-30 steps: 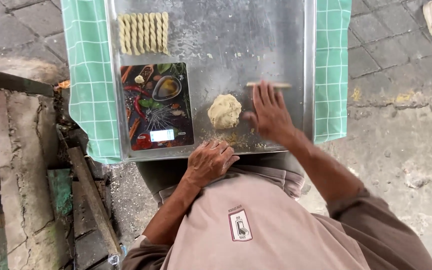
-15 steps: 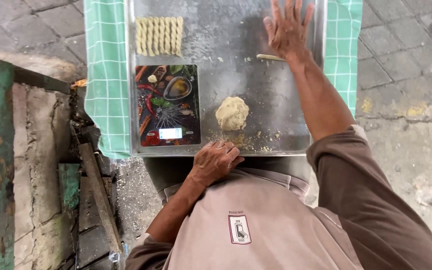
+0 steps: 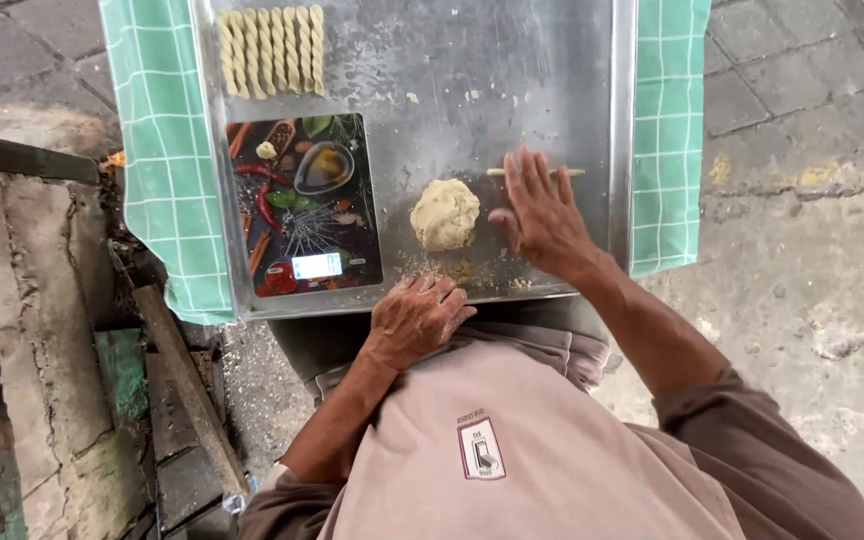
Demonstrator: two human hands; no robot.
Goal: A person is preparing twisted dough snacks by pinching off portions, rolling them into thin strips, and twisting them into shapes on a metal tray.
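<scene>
Now the right hand [image 3: 542, 215] has drawn back from its far reach, fingers spread flat over the thin dough stick [image 3: 537, 172], the dough ball [image 3: 445, 213] just left of it; the left hand [image 3: 414, 318] rests loosely curled on the table [image 3: 552, 80] edge

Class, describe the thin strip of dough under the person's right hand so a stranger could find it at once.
Start at the steel tray on the green checked cloth. At its right side lies the right hand, flat, and the dough strip sticks out beneath its fingers. Unlike the round dough lump and the twisted dough sticks, it is single, straight and thin.

A steel tray [image 3: 572, 60] carries twisted dough sticks [image 3: 272, 50], a scale [image 3: 302, 205] and a dough lump [image 3: 445, 214].
</scene>
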